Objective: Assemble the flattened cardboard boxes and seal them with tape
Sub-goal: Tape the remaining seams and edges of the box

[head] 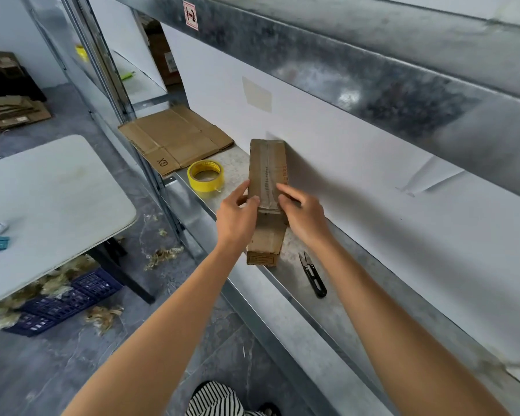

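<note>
Flattened cardboard [174,139] is lying at the left end of the shelf [327,319], likely stock waiting for assembly. Yellow tape roll [206,185] is sitting flat just left of the work, within easy reach.

Left hand [236,217] is gripping the box [267,175]: thumb on the top face, fingers wrapping the left side. Judged purpose: steadying it.

Box is resting on the shelf between both hands. Its long axis is running from the person toward the white back panel, far end near that panel, near end at the shelf's front edge. Clear tape is running lengthwise along the top seam.

Right hand [303,217] is holding the box with bent fingers over the top, beside the tape, probably pressing it down.

Snips [312,274] are lying right of the box, blades pointing away.
</note>
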